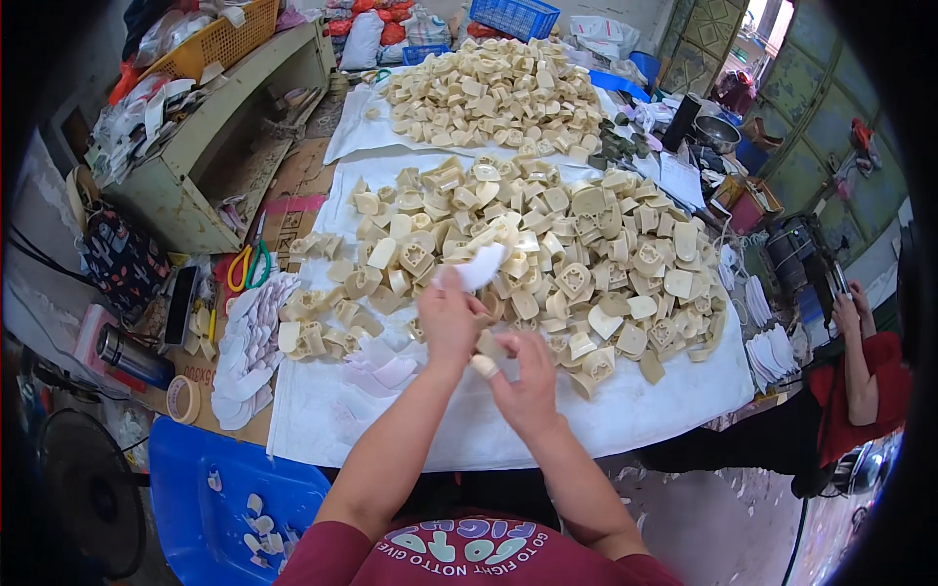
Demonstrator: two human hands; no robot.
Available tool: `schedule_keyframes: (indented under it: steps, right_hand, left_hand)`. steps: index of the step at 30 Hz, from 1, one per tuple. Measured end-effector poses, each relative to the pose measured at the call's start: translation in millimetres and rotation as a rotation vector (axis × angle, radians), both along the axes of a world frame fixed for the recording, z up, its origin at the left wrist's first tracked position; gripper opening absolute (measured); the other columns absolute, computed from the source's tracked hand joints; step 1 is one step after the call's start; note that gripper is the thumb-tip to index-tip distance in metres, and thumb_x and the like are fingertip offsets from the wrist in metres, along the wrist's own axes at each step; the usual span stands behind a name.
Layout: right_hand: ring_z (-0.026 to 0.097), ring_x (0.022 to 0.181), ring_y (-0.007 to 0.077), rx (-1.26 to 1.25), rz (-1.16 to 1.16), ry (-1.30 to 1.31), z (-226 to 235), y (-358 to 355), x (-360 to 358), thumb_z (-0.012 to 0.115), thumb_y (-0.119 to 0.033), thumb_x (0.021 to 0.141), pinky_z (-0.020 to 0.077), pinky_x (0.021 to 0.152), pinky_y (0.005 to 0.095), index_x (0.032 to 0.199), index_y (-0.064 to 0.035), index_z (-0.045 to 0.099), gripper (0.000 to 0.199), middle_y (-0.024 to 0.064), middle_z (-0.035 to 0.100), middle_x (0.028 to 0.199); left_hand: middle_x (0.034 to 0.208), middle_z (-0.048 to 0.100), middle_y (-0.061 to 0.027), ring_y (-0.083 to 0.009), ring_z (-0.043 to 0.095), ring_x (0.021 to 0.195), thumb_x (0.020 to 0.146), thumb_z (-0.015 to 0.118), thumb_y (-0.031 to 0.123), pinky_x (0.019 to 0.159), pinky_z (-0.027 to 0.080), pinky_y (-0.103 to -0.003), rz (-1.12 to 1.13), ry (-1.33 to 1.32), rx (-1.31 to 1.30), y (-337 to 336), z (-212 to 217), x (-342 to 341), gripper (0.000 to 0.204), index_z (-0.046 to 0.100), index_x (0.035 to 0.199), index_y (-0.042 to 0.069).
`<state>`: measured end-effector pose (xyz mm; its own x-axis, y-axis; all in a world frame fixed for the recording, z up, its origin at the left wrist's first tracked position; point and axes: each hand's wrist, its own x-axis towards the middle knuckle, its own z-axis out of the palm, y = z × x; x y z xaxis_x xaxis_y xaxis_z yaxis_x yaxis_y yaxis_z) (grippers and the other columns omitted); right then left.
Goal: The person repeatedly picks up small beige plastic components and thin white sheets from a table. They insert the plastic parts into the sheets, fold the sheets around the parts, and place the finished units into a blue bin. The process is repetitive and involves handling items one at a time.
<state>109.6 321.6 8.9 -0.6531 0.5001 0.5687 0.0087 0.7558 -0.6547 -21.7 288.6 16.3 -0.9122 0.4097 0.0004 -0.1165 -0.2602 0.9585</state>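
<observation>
My left hand (447, 322) holds up a thin white curved sheet piece (476, 268) above the white cloth-covered table (645, 410). Just to its right, my right hand (523, 376) grips a small beige moulded block (486, 345) at the fingertips, with a pale tip showing at the thumb. Both hands meet over the near edge of a big pile of beige moulded blocks (576, 249). Loose white sheet pieces (381, 366) lie on the cloth under my left forearm.
A second heap of beige blocks (493, 93) sits farther back. A stack of white pieces (249, 342), scissors (249, 264) and a tape roll (183, 398) lie left. A blue bin (230, 488) stands at lower left. Another person in red (860, 381) sits right.
</observation>
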Motion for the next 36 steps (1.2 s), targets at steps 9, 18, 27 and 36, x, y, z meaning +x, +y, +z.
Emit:
schedule_keyframes:
  steps: [9, 18, 27, 36]
  right_hand:
    - [0.033, 0.131, 0.0424, 0.119, -0.182, -0.109, 3.9, 15.3, 0.3, 0.067, -0.011, 0.076, 0.0269, 0.105, 0.0515, 0.130, -0.0036, 0.049, 0.057, 0.0237, 0.031, 0.144]
    - [0.057, 0.113, 0.0348, -0.107, 0.349, -0.131, 34.9, -57.8, -0.2, 0.067, -0.006, 0.080, 0.0462, 0.092, 0.0407, 0.121, -0.0060, 0.058, 0.041, 0.0162, 0.059, 0.120]
    - [0.065, 0.096, 0.0304, 0.023, 0.336, 0.133, 88.0, -49.8, 5.7, 0.075, 0.000, 0.071, 0.0525, 0.083, 0.0326, 0.104, -0.0003, 0.062, 0.036, 0.0170, 0.064, 0.108]
    - [0.066, 0.097, 0.0320, 0.098, 0.407, 0.184, 94.2, -45.5, 14.3, 0.075, 0.003, 0.068, 0.0558, 0.082, 0.0375, 0.101, 0.0001, 0.062, 0.036, 0.0165, 0.065, 0.105]
  left_hand:
    - [0.069, 0.055, -0.0070, -0.0203, 0.059, 0.061, 0.102, 0.037, 0.039, 0.059, 0.055, -0.040, -0.114, -0.330, 0.293, -45.8, 27.9, -10.5, 0.043, 0.053, 0.098, 0.000]
    - [0.135, 0.049, -0.0125, -0.0251, 0.049, 0.122, 0.100, 0.042, 0.039, 0.093, 0.049, -0.042, -0.182, -0.413, 0.205, -100.2, 40.9, 12.5, 0.048, 0.045, 0.136, 0.007]
    - [0.112, 0.065, -0.0180, -0.0260, 0.063, 0.106, 0.097, 0.054, 0.023, 0.093, 0.050, -0.037, -0.190, -0.461, 0.394, -146.7, 54.5, 33.7, 0.031, 0.058, 0.116, -0.001]
    - [0.117, 0.063, -0.0197, -0.0269, 0.062, 0.110, 0.099, 0.050, 0.029, 0.095, 0.049, -0.040, -0.325, -0.378, 0.393, -149.0, 80.8, 51.7, 0.037, 0.056, 0.121, 0.001]
